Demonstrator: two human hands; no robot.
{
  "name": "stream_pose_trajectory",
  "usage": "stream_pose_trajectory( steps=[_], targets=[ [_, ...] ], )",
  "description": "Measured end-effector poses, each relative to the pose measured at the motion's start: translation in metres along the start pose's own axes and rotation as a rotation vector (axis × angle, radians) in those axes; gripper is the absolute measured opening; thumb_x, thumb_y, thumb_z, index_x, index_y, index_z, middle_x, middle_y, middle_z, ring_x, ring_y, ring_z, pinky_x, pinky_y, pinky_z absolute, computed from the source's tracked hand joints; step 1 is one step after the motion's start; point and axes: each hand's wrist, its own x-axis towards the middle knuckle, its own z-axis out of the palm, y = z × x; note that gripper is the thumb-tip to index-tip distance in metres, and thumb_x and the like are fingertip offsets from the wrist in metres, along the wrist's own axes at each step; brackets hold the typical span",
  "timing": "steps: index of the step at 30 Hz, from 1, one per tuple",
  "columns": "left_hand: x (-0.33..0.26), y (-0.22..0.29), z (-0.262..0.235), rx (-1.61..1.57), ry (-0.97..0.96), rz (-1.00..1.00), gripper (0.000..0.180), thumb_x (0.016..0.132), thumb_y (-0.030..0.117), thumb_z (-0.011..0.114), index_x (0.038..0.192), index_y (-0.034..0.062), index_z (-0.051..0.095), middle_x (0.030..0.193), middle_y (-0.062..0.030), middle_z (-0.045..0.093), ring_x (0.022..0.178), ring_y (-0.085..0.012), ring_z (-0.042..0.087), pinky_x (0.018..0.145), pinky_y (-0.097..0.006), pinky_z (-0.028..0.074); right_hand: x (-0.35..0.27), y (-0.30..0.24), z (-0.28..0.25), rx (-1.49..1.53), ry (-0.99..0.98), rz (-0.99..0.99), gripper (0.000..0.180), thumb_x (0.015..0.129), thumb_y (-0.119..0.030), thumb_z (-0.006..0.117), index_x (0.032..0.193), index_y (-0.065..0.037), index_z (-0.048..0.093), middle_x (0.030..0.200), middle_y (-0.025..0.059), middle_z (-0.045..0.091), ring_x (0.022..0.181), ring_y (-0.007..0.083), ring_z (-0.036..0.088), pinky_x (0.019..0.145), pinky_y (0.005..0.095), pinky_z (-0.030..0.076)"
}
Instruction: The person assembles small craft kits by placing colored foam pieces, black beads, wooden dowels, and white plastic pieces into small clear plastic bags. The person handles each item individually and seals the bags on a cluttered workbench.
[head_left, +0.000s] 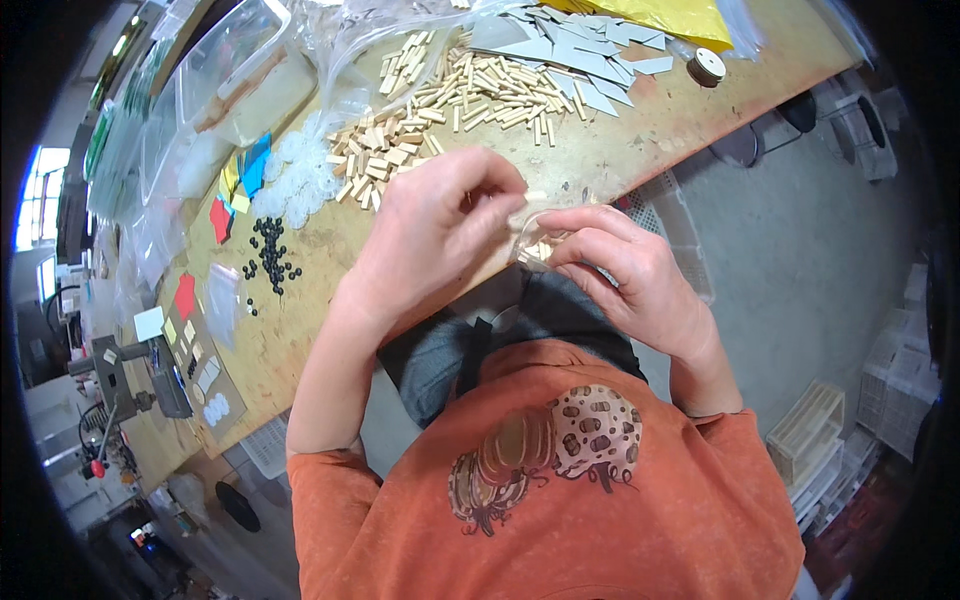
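- Left hand (445,215): thumb and forefinger drawn close together beside a clear plastic bag (523,242); whether they pinch anything cannot be told.
- Right hand (620,260): thumb and fingers closed on the right side of the clear plastic bag, which sits at the near edge of the worktop (320,270), above the person's lap; pale pieces (542,249) show through it.
- Just beyond the left hand, short wooden blocks (385,150) lie heaped, with slim wooden sticks (500,88) and grey flat pieces (580,55) farther back.
- Left of the left forearm, black beads (268,255) lie scattered near translucent discs (298,178).
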Motion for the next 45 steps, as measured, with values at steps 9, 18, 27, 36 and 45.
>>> stream_pose_trajectory(
  steps=[9,18,27,36,45],
  targets=[
    [-0.033,-0.005,-0.014,0.036,0.074,0.221,0.022,0.083,0.009,0.076,0.105,0.0080,0.075,0.091,-0.0088,0.063,0.086,-0.0249,0.062,0.076,-0.034,0.050,0.010,-0.016,0.005,0.002,-0.063,-0.024,0.011,0.086,0.000,0.071,0.096,-0.001,0.066,0.115,0.0147,0.068,0.099,0.0324,0.067,0.081,0.0385,0.057],
    [-0.047,-0.002,-0.042,0.010,0.086,0.214,0.009,0.084,0.010,0.072,0.087,0.0045,0.065,0.082,-0.0105,0.059,0.079,-0.0283,0.058,0.073,-0.038,0.047,0.048,-0.037,0.009,-0.025,0.015,-0.216,0.016,0.085,0.001,0.073,0.099,-0.002,0.067,0.104,0.0120,0.067,0.093,0.0304,0.067,0.079,0.0359,0.056],
    [-0.047,-0.023,-0.043,0.099,0.037,0.203,0.009,0.087,0.010,0.071,0.088,0.0047,0.065,0.082,-0.0117,0.063,0.079,-0.0311,0.062,0.072,-0.040,0.049,0.063,-0.012,0.025,-0.098,-0.029,-0.302,0.017,0.084,-0.002,0.074,0.100,-0.003,0.068,0.101,0.0109,0.067,0.092,0.0308,0.066,0.080,0.0381,0.055],
    [-0.049,-0.038,-0.047,-0.007,0.349,0.233,0.012,0.080,0.003,0.077,0.084,0.0051,0.066,0.077,-0.0081,0.063,0.069,-0.0276,0.058,0.065,-0.037,0.045,0.090,0.052,-0.021,-0.208,0.140,0.118,0.017,0.089,-0.007,0.071,0.106,-0.001,0.072,0.103,0.0133,0.071,0.093,0.0229,0.069,0.079,0.0339,0.056],
    [-0.056,-0.040,-0.035,-0.020,0.368,0.184,0.015,0.077,0.000,0.078,0.081,0.0056,0.065,0.073,-0.0079,0.062,0.064,-0.0273,0.057,0.062,-0.037,0.045,0.123,0.132,-0.054,-0.847,0.112,0.035,0.030,0.084,-0.022,0.077,0.108,-0.004,0.071,0.108,0.0127,0.070,0.104,0.0319,0.065,0.092,0.0418,0.051]
  ],
)
